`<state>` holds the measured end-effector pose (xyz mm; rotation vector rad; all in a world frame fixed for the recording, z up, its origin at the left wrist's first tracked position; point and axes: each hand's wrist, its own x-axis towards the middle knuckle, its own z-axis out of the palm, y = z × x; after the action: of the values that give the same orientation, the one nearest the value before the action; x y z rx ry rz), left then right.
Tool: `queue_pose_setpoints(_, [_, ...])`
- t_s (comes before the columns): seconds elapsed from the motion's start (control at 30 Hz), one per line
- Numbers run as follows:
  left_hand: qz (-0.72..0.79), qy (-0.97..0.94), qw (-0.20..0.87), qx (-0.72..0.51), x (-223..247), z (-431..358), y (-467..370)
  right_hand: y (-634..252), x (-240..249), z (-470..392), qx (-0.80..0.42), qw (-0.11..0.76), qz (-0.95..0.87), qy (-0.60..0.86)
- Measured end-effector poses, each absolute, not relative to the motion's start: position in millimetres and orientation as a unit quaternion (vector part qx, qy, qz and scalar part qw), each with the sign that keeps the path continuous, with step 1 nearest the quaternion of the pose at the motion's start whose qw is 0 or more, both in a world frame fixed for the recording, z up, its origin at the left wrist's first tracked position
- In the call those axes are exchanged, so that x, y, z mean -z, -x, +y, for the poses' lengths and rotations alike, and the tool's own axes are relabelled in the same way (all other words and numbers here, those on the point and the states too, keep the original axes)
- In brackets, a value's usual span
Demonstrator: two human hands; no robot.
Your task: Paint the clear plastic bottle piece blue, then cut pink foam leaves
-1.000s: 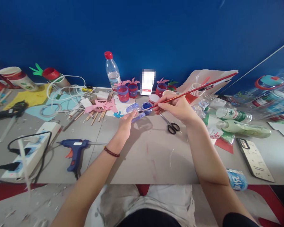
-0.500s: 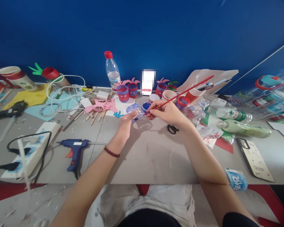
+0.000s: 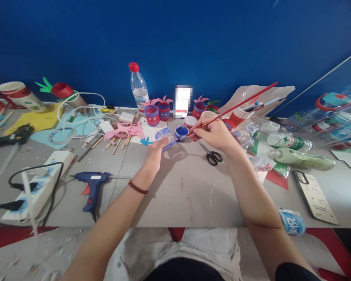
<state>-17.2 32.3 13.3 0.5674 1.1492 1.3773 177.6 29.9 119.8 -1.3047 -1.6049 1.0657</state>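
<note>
My left hand [image 3: 157, 151] is closed on a clear plastic piece [image 3: 170, 141] partly coated with blue-violet paint. In my right hand [image 3: 209, 132] is a long red paintbrush [image 3: 236, 105], its dark tip pointing down-left close to the plastic piece's right edge; whether it touches I cannot tell. Just beyond the tip stands an open jar of blue paint [image 3: 181, 132], with a white-lidded jar [image 3: 190, 121] behind it. Black-handled scissors [image 3: 214, 157] lie below my right hand. A blue paper cutout [image 3: 146, 141] is left of my left hand.
A blue glue gun [image 3: 93, 186] and a power strip [image 3: 42, 187] lie left. Painted cups [image 3: 152, 116] and a red-capped bottle [image 3: 139, 91] stand along the wall. Right are a cup of brushes [image 3: 241, 116], plastic bottles [image 3: 289, 142] and a phone [image 3: 316, 198].
My right hand has moved right with the paintbrush, drawing its tip away from my left hand toward the paint jar. More of the scissors shows. My left hand stays nearly still.
</note>
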Motion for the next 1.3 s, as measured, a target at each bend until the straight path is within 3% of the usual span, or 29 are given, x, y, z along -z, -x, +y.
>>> queue_pose_setpoints(0.37, [0.504, -0.240, 0.580, -0.594, -12.5, 32.1, 17.3, -166.1, -112.3, 21.7, -0.339, 0.409, -0.681, 0.504])
queue_pose_setpoints(0.6, [0.513, -0.247, 0.573, -0.589, -13.6, 28.3, 14.8, -146.7, -121.6, 2.4, -0.259, 0.365, -0.739, 0.504])
queue_pose_setpoints(1.3, [0.528, -0.270, 0.567, -0.571, -7.7, 31.1, 17.3, -143.2, -120.6, 1.3, -0.354, 0.359, -0.722, 0.474])
